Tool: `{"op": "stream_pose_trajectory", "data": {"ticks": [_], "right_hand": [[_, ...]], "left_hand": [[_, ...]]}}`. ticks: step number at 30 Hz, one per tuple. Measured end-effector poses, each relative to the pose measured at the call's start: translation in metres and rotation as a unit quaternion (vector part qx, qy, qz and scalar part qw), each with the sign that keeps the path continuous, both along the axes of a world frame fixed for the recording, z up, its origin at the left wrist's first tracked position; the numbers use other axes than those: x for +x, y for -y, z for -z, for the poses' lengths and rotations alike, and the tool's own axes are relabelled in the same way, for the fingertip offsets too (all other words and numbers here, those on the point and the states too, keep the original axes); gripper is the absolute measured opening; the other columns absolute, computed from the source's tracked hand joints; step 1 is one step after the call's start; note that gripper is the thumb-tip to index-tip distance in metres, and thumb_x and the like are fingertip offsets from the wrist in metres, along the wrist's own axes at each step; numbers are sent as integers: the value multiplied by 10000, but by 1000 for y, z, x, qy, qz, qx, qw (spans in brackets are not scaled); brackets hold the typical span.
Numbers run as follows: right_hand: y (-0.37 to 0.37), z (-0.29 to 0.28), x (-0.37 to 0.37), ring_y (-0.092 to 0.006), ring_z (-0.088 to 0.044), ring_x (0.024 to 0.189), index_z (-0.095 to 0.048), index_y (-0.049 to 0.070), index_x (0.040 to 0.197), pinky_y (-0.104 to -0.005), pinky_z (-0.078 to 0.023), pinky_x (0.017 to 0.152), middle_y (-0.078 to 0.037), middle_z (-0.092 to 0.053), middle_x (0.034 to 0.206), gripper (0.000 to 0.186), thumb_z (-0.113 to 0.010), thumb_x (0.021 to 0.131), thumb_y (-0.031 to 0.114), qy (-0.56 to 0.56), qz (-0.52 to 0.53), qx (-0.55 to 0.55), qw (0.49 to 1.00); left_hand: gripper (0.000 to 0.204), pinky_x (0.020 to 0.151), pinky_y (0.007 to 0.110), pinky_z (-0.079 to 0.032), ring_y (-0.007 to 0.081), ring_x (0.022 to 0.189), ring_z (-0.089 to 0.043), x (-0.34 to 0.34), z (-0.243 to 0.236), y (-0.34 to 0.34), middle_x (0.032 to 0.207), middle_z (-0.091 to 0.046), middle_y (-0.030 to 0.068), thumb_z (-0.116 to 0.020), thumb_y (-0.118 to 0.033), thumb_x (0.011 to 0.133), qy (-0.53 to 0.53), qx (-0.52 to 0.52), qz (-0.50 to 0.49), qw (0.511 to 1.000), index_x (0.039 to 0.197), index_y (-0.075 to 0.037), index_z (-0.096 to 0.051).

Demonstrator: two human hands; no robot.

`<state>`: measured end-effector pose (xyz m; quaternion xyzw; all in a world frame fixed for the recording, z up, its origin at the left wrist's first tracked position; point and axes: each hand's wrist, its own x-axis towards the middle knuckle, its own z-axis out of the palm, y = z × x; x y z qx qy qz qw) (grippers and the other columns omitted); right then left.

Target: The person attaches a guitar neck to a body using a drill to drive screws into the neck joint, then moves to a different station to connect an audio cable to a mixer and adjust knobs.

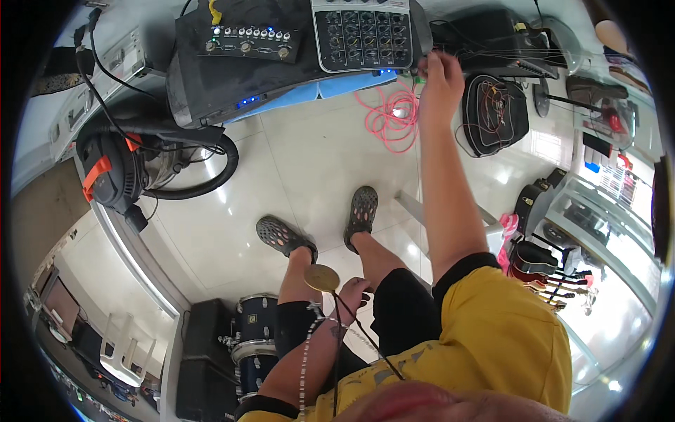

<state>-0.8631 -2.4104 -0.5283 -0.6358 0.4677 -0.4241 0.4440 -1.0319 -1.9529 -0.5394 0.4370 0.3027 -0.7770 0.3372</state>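
Note:
My right arm stretches forward, and my right hand (441, 76) is at the right end of a black speaker cabinet (242, 81). Its fingers are bent and pinched together; whatever lies between them is too small to make out. Just left of that hand, a grey audio mixer (363, 35) with rows of knobs sits on the cabinet. A black multi-knob pedal unit (249, 43) with lit lights lies farther left. Low over my lap, my left hand (354, 294) has its fingers curled in, with nothing visible in them. A round gold pendant (322, 278) hangs beside it on a dark cord.
Coiled pink cable (394, 121) lies on the tiled floor under the cabinet's front edge. A black case (495, 116) with thin wires on top stands right of my forearm. To the left is a vacuum cleaner (116, 176) with a hose. Drums (254, 320) and guitars (545, 274) flank me.

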Motion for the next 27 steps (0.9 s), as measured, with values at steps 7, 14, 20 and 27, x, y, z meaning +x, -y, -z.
{"op": "stream_pose_trajectory", "data": {"ticks": [7,14,20,27], "right_hand": [[37,-18,58,-40,-587,740,-743,38,1128,-217,-455,661,7,-710,871,241,-737,939,188,-89,-155,-33,983],[27,-30,64,-66,-586,699,-756,33,1059,-267,-456,624,27,-669,748,237,-774,899,206,-138,-113,-41,983],[-9,-50,81,-238,-619,909,-795,168,976,-405,-487,826,-11,-669,779,184,-819,811,245,-226,-177,-301,910],[-34,-49,103,-213,-576,902,-812,227,885,-443,-366,848,72,-632,740,127,-823,811,330,-336,-222,-328,855]], "left_hand": [[219,671,292,-492,148,759,-611,-10,7,2,951,-686,64,-647,-268,949,2,6,-11,1000,1051,-74,-631],[182,658,280,-481,134,731,-601,-15,9,10,929,-682,42,-641,-254,950,8,11,-22,1000,1028,-90,-622],[188,659,286,-488,137,737,-607,-23,15,9,933,-680,46,-632,-245,953,17,7,-23,1000,1049,-84,-622],[178,663,289,-488,140,743,-610,-23,13,13,938,-678,53,-623,-242,955,22,11,-32,999,1035,-83,-615]]}}
